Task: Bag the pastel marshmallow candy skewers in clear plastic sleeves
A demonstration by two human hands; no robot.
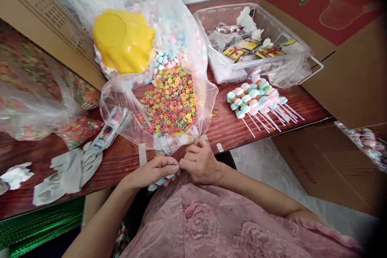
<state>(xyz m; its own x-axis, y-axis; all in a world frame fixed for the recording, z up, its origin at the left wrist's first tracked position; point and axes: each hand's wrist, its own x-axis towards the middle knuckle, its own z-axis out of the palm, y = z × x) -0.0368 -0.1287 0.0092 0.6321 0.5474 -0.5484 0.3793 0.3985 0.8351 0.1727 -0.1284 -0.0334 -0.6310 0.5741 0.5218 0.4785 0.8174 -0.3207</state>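
Observation:
My left hand (161, 167) and my right hand (201, 162) meet at the table's front edge, just above my lap. The fingertips of both are pinched together, and whatever is between them is too small or hidden to make out. Below my left hand, blue and pink marshmallows (161, 182) show in part, mostly covered by the hand. Beyond the hands, ring-shaped cereal (172, 105) in many colours lies on a spread clear plastic bag (121, 88). On the right, several marshmallow skewers (256, 96) with white sticks lie stacked.
An upturned yellow bowl (123, 40) rests on bagged marshmallows (172, 28) at the back. A clear plastic bin (217, 64) holds packets and crumpled paper. Cardboard boxes (347, 76) stand on the right. Grey gloves (69, 169) and bagged cereal (33, 84) are on the left.

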